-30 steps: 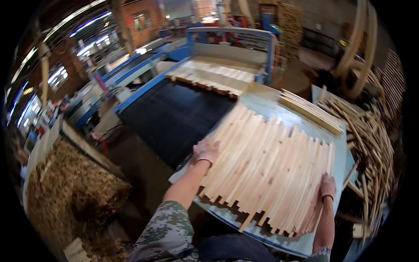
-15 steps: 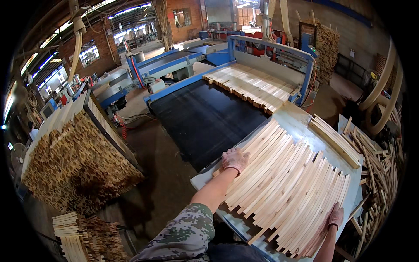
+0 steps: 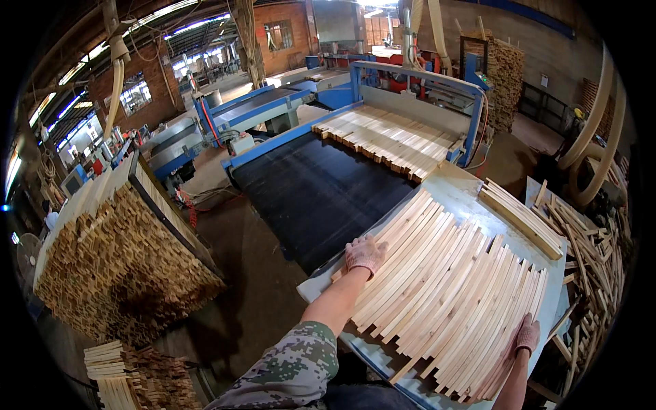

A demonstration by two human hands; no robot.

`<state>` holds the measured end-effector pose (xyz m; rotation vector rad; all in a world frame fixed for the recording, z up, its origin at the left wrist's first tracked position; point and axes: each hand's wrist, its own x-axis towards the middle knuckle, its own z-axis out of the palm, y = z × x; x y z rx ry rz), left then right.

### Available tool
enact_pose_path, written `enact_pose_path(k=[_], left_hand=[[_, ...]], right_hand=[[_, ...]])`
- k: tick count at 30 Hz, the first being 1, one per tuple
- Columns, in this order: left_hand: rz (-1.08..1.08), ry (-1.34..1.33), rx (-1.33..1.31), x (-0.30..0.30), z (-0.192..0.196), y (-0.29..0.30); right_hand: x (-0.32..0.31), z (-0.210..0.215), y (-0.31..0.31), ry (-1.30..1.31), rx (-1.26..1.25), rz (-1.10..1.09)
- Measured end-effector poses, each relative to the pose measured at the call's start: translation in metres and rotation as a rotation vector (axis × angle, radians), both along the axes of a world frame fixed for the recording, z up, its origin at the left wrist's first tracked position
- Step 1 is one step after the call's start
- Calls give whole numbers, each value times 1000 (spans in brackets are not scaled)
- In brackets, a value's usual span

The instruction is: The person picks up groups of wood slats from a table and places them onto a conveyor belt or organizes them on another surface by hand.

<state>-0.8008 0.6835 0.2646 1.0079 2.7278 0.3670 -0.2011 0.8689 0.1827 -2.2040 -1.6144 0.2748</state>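
A wide row of pale wooden slats (image 3: 451,287) lies side by side on a light grey table (image 3: 459,191). My left hand (image 3: 365,253), in a pink work glove, presses flat on the slats at the row's left edge. At the row's right near end, my right hand (image 3: 526,335), also gloved, rests against the outermost slats. Neither hand grips a slat. A black conveyor belt (image 3: 321,191) runs from the table's left side toward a blue-framed machine (image 3: 417,85), with more slats (image 3: 386,137) lying at its far end.
A tall stack of cut sticks (image 3: 116,266) stands at left, and a smaller bundle (image 3: 137,376) sits near the bottom left. Loose scrap strips (image 3: 594,260) pile up on the right. A short stack of slats (image 3: 523,219) lies on the table's far right.
The view has swung left and tilted, showing more of the stick stack on the left. Both hands stay on the slat row, which looks slightly more gathered.
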Motion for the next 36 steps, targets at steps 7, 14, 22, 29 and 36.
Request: enact_pose_path(k=[7,14,22,29,36], left_hand=[[-4,17,-2,-2,-4,1],[4,29,14,-3,-6,0],[21,34,47,-2,-9,2],[11,36,22,-2,-8,1],[4,57,28,-3,-12,3]], right_hand=[[6,-18,6,-37,111,2],[-13,25,-9,-16,-151,20],[-21,41,-20,-3,-117,6],[-24,47,-22,22,-165,7],[-24,44,-24,32,-102,-11]])
